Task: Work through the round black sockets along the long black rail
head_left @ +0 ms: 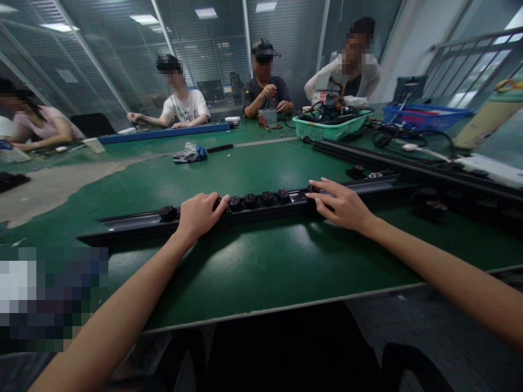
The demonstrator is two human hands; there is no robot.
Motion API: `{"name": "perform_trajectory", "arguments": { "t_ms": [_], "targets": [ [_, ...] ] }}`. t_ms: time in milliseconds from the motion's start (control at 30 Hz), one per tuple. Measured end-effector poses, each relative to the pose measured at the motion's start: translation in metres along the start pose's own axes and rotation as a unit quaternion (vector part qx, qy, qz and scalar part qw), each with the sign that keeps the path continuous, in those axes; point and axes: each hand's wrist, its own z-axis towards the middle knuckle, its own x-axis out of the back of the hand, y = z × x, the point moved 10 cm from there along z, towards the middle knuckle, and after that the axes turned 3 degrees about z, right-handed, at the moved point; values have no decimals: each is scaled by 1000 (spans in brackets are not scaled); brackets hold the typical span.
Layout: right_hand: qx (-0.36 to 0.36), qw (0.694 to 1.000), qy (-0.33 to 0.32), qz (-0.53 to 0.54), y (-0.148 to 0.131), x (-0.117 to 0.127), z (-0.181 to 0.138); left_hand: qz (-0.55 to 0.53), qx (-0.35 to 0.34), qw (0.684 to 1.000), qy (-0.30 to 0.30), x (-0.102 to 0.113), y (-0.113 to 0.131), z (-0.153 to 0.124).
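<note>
A long black channel (261,216), which looks like a power strip housing, lies across the green table in front of me. Several black socket modules (267,198) sit in a row inside it, and another socket module (166,213) stands apart near its left end. My left hand (200,214) is curled over the channel, thumb and fingers around a module that they mostly hide. At the right end of the row, my right hand (341,204) grips one more black socket module (312,190) between thumb and fingers, with a bare stretch of channel to its left.
More long black channels (368,155) lie at the right, with loose dark parts (429,204) nearby. A green basket (327,128) of cables and a blue basket (425,115) stand farther back. Gloves (190,153) lie mid-table. Several people (183,103) sit along the far side.
</note>
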Motion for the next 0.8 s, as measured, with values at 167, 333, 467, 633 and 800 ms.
{"name": "perform_trajectory", "arguments": {
  "t_ms": [167,333,467,633,800],
  "targets": [
    [-4,1000,-1,0,1,1,0,-2,3,1000,1,0,-1,0],
    [-5,1000,1,4,1,2,1,-10,5,1000,0,-1,-2,0],
    [-4,1000,0,1,0,2,1,-8,4,1000,0,-1,-2,0],
    [1,1000,4,-6,1,3,1,0,1,1000,0,0,-1,0],
    [-11,1000,8,-8,4,4,0,5,1,1000,0,1,0,-1]
  ]
}}
